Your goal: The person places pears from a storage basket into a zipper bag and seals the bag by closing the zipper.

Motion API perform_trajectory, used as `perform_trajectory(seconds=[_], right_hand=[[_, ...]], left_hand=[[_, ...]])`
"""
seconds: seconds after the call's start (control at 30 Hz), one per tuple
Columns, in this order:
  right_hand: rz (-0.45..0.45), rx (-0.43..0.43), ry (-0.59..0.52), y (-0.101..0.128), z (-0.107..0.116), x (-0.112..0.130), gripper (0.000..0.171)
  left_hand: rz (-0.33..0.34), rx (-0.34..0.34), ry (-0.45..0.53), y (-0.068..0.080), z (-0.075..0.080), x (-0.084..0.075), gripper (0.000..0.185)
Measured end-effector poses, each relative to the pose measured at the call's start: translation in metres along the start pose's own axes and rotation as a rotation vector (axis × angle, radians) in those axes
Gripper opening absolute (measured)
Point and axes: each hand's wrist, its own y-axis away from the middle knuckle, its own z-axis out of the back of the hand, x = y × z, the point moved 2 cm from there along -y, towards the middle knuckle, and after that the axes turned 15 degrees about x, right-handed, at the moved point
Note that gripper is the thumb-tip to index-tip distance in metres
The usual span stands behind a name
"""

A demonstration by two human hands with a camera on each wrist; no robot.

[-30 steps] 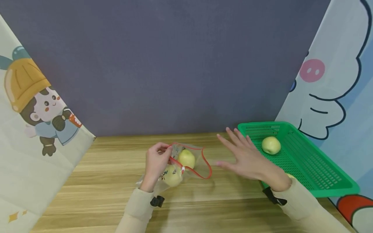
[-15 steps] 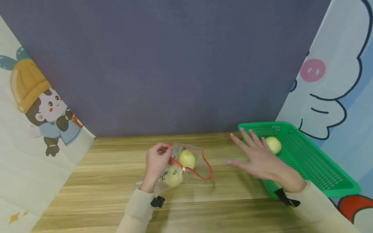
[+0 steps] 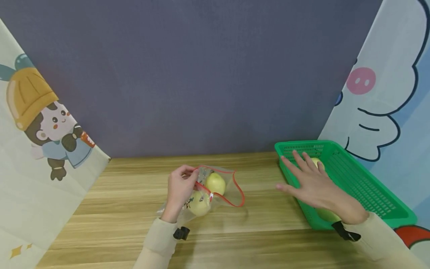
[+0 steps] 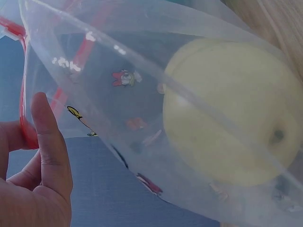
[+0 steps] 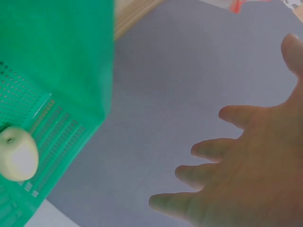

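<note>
My left hand (image 3: 181, 188) pinches the red-edged mouth of a clear zip bag (image 3: 231, 188) between thumb and fingers. Inside the bag are two pale yellow-green apples, one apple (image 3: 215, 184) near the opening and another apple (image 3: 199, 203) deeper in. The left wrist view shows an apple (image 4: 232, 111) through the printed plastic, with the left thumb (image 4: 49, 146) at the red strip. My right hand (image 3: 317, 185) holds nothing; its fingers are spread and straight above the left side of a green basket (image 3: 373, 186). It partly hides an apple (image 3: 316, 162) in the basket.
Another apple (image 3: 327, 215) lies at the basket's near end, partly behind the right wrist. In the right wrist view, the basket wall (image 5: 61, 52) stands beside the hand. A wooden table (image 3: 134, 209) meets a dark grey backdrop (image 3: 201, 82), with printed cartoon sheets on both sides.
My right hand has moved to the right, from beside the basket to over its left part, fingers still spread. The left hand and the bag have stayed in place.
</note>
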Motion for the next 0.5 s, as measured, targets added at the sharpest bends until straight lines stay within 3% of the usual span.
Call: perform_trajectory(seconds=[0.5], right_hand=[[-0.060,0.005,-0.035,0.007,-0.008,-0.031,0.088]], left_hand=[[-0.033,0.010,0.009,-0.003,0.001,0.007,0.009]])
